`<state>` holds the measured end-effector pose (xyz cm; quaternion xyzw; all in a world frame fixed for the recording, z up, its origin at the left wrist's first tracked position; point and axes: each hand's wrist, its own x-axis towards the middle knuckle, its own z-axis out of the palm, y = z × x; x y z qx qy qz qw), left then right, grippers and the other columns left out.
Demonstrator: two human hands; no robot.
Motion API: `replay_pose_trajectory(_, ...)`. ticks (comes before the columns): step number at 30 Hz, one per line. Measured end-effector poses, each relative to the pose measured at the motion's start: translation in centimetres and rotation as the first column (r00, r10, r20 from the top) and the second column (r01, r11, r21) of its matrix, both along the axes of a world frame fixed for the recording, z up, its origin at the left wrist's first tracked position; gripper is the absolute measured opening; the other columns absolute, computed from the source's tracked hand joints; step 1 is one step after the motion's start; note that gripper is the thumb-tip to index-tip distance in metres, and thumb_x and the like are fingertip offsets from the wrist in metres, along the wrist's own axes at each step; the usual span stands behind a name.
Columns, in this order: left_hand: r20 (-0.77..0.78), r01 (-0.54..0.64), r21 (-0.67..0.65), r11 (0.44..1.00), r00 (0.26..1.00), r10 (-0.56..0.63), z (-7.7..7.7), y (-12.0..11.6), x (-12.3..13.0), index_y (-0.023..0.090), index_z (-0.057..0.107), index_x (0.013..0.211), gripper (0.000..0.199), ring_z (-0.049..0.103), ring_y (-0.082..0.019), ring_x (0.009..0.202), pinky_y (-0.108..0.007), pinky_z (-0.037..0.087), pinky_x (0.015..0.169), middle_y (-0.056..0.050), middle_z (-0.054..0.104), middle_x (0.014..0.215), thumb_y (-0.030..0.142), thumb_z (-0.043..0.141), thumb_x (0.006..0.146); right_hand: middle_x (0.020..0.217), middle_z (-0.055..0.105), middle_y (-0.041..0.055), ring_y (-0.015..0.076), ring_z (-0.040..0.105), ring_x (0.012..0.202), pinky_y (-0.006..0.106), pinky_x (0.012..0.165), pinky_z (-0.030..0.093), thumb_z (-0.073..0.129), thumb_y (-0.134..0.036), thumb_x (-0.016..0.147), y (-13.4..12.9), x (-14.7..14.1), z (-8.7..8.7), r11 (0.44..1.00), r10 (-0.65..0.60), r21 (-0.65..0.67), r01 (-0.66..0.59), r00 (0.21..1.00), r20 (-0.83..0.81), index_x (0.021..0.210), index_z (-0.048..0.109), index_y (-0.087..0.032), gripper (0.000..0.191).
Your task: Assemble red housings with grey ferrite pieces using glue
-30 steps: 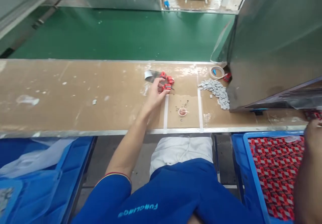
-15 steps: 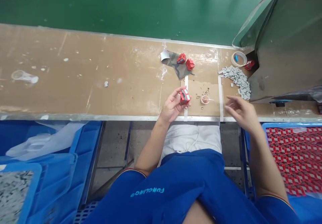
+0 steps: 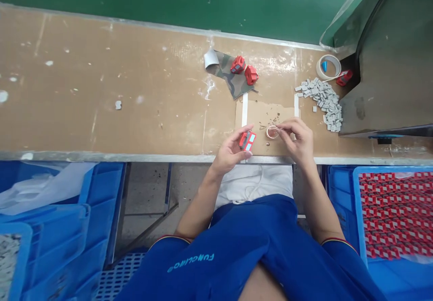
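My left hand (image 3: 230, 151) is closed around a small red toy car (image 3: 248, 141) with pale window patches, just above the bench's front edge. To its right, my right hand (image 3: 297, 139) pinches the end of a thin stick (image 3: 275, 127) that reaches over a small round dish (image 3: 271, 132). What the dish contains is too small to make out. Dark specks lie around it. Farther back, two more red toy pieces, one (image 3: 238, 64) beside the other (image 3: 251, 75), rest on a camouflage-patterned sheet (image 3: 233, 84).
A heap of small grey pieces (image 3: 326, 100) lies at the right, near a tape roll (image 3: 329, 67) and a large dark metal housing (image 3: 389, 75). At lower right stands a blue crate (image 3: 356, 210) filled with rows of red pieces. Blue crates (image 3: 64, 229) are stacked at left.
My right hand has moved left to the dish and taken hold of the stick. The red toy car has turned slightly in my left hand. The camera view has shifted.
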<state>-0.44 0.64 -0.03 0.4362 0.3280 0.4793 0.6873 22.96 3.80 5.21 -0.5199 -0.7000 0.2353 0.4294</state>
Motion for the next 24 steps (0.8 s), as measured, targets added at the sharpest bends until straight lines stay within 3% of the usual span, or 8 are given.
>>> replay_pose_trajectory(3, -0.039, 0.042, 0.029, 0.999, 0.998, -0.041, 0.3, -0.3, 0.3, 0.024, 0.051, 0.156, 0.073, 0.076, -0.018, 0.085, -0.031, 0.064, 0.074, -0.016, 0.077, 0.126, 0.053, 0.077, 0.094, 0.092, 0.079, 0.0053, 0.0201, 0.074, 0.086, 0.035, 0.073, 0.06, 0.073, -0.041, 0.097, 0.0, 0.1, -1.0, 0.997, -0.076, 0.024, 0.079, 0.991, -0.111, 0.091, 0.079, -0.025, 0.018)
replay_pose_trajectory(5, -0.046, 0.015, 0.051, 0.999, 0.999, -0.013, 0.4, -0.4, 0.3, 0.022, 0.054, 0.151, 0.063, 0.078, -0.02, 0.093, -0.031, 0.065, 0.08, -0.015, 0.079, 0.12, 0.052, 0.072, 0.098, 0.091, 0.08, 0.0053, 0.0206, 0.077, 0.087, 0.035, 0.075, 0.063, 0.077, -0.045, 0.095, -0.4, 0.0, -1.8, 0.989, -0.145, -0.02, 0.145, 0.961, -0.233, 0.091, 0.078, -0.024, 0.021)
replay_pose_trajectory(9, -0.04, -0.073, 0.076, 0.994, 0.996, 0.076, 0.2, -0.4, 0.1, 0.021, 0.064, 0.138, 0.051, 0.076, -0.016, 0.084, -0.029, 0.064, 0.074, -0.016, 0.078, 0.127, 0.054, 0.067, 0.1, 0.085, 0.081, 0.0042, 0.0193, 0.078, 0.077, 0.034, 0.075, 0.066, 0.086, -0.055, 0.086, -1.2, -0.3, -2.9, 0.948, -0.313, -0.196, 0.25, 0.846, -0.431, 0.089, 0.076, -0.022, 0.034)
replay_pose_trajectory(12, -0.107, -0.106, 0.087, 0.99, 0.988, 0.115, 0.2, -0.4, -0.1, 0.02, 0.068, 0.138, 0.052, 0.076, -0.015, 0.083, -0.028, 0.063, 0.073, -0.016, 0.076, 0.135, 0.053, 0.071, 0.098, 0.08, 0.08, 0.0028, 0.0174, 0.077, 0.068, 0.033, 0.072, 0.067, 0.089, -0.057, 0.082, -1.4, -0.4, -3.0, 0.929, -0.362, -0.263, 0.262, 0.793, -0.49, 0.087, 0.075, -0.021, 0.039)
replay_pose_trajectory(17, -0.218, -0.14, 0.111, 0.984, 0.963, 0.161, 0.7, -0.7, 0.2, 0.022, 0.067, 0.134, 0.051, 0.08, -0.02, 0.106, -0.031, 0.065, 0.093, -0.013, 0.08, 0.128, 0.036, 0.086, 0.089, 0.076, 0.079, 0.0011, 0.0183, 0.078, 0.067, 0.032, 0.068, 0.067, 0.088, -0.057, 0.084, -2.0, -0.6, -1.9, 0.929, -0.365, -0.257, 0.268, 0.784, -0.503, 0.087, 0.073, -0.021, 0.039)
replay_pose_trajectory(20, -0.246, -0.105, 0.135, 0.985, 0.96, 0.136, 0.7, -1.0, 0.5, 0.019, 0.068, 0.127, 0.047, 0.081, -0.023, 0.108, -0.033, 0.066, 0.091, -0.016, 0.08, 0.129, 0.039, 0.087, 0.088, 0.081, 0.081, 0.0017, 0.0185, 0.079, 0.07, 0.032, 0.067, 0.067, 0.086, -0.049, 0.089, -3.2, -1.3, -0.5, 0.941, -0.336, -0.201, 0.271, 0.799, -0.499, 0.091, 0.075, -0.022, 0.029)
replay_pose_trajectory(24, -0.283, -0.091, 0.191, 0.977, 0.948, 0.144, 0.3, -1.1, 0.6, 0.018, 0.072, 0.123, 0.044, 0.08, -0.023, 0.109, -0.032, 0.065, 0.091, -0.016, 0.08, 0.129, 0.04, 0.087, 0.087, 0.091, 0.083, 0.0031, 0.0209, 0.082, 0.081, 0.034, 0.072, 0.069, 0.082, -0.04, 0.095, -5.0, -2.3, 0.8, 0.969, -0.245, -0.105, 0.222, 0.888, -0.389, 0.098, 0.077, -0.026, 0.015)
